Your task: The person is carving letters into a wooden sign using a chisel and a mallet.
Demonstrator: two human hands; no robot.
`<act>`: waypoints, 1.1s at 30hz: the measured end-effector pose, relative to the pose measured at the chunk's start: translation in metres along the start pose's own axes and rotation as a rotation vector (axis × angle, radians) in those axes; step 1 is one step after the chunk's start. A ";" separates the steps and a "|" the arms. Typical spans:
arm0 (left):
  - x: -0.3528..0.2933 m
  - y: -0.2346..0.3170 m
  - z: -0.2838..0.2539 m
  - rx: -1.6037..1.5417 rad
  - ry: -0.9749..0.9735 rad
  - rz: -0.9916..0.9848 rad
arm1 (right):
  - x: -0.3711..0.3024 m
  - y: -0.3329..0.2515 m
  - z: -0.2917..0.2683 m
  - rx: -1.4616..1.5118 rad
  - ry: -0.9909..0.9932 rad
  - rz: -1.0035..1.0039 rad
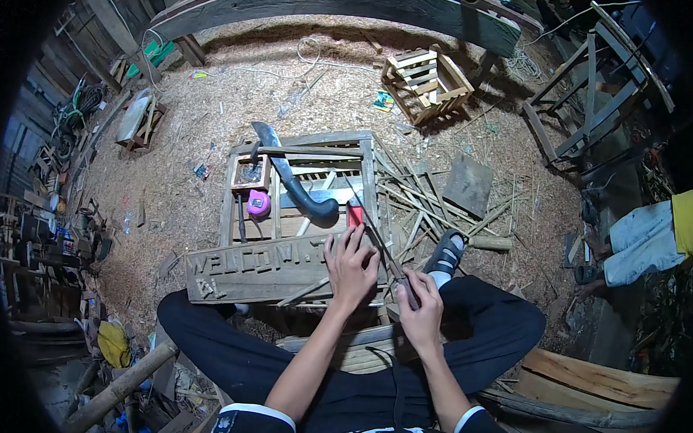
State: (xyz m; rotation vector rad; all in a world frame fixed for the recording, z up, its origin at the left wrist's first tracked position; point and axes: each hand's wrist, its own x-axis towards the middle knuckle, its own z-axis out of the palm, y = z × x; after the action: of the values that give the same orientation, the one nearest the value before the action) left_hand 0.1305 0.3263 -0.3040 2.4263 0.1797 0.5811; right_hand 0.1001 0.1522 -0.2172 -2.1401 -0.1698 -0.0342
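Note:
A wooden sign board (245, 272) with raised letters made of small sticks lies across a slatted wooden frame (231, 189) in front of me. My left hand (351, 272) rests at the board's right end, fingers stretched and apart; whether a small piece is under the fingertips, I cannot tell. My right hand (421, 307) is closed round the dark handle of a long, thin knife (381, 243), its blade slanting up and left past my left fingers. A red block-like object (355, 214) sits just beyond my left fingertips. Farther off lies a curved machete (287, 176) with a dark handle.
On the frame are a pink tape measure (258, 203), a small wooden box (251, 173) and a screwdriver-like tool (241, 219). Thin sticks (416, 196) and a flat grey plate (468, 185) lie to the right. A slatted crate (427, 86) stands beyond. Another person's leg (643, 238) shows at right.

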 end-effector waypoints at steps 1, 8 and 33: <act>0.000 0.000 0.000 -0.005 -0.002 -0.002 | -0.004 0.005 -0.003 0.014 -0.008 -0.016; 0.000 0.001 -0.001 0.007 0.000 -0.009 | -0.025 0.013 -0.019 -0.010 -0.028 0.022; 0.000 0.003 -0.002 -0.013 0.008 -0.016 | -0.051 0.026 -0.048 -0.032 -0.033 0.050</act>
State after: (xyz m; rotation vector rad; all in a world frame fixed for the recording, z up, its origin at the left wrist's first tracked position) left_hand 0.1291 0.3250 -0.3005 2.4084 0.1988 0.5833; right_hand 0.0547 0.0922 -0.2177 -2.1770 -0.1350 0.0275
